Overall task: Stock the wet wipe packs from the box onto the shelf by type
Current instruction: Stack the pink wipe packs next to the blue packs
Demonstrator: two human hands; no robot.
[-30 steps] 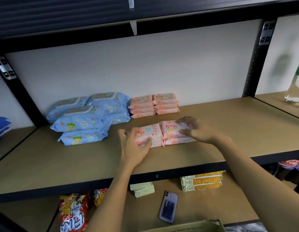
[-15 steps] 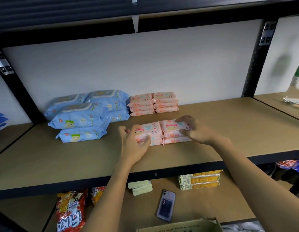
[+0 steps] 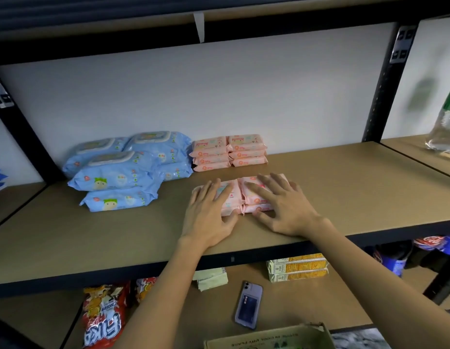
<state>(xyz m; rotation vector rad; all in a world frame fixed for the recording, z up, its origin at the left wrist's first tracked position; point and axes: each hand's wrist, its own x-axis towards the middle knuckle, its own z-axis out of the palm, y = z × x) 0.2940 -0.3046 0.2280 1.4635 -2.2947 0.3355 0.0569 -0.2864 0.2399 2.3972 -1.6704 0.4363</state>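
Left hand (image 3: 211,214): yours, lying flat with fingers straight on the left front pink packs (image 3: 234,200), not gripping anything.
Right hand (image 3: 284,206): same deal, fingers spread flat over the right side of that bunch.
Back pink packs (image 3: 229,152): 2 stacks by the wall.
Blue packs (image 3: 128,172): piled just left of those.
Shelf (image 3: 344,197): holds all of it.
Box (image 3: 269,337): bottom edge, below your arms.

"Chocolate" on red snack bag (image 3: 103,316)

Pink packs (image 3: 234,195) — blue packs (image 3: 123,172) — tan shelf (image 3: 344,192).
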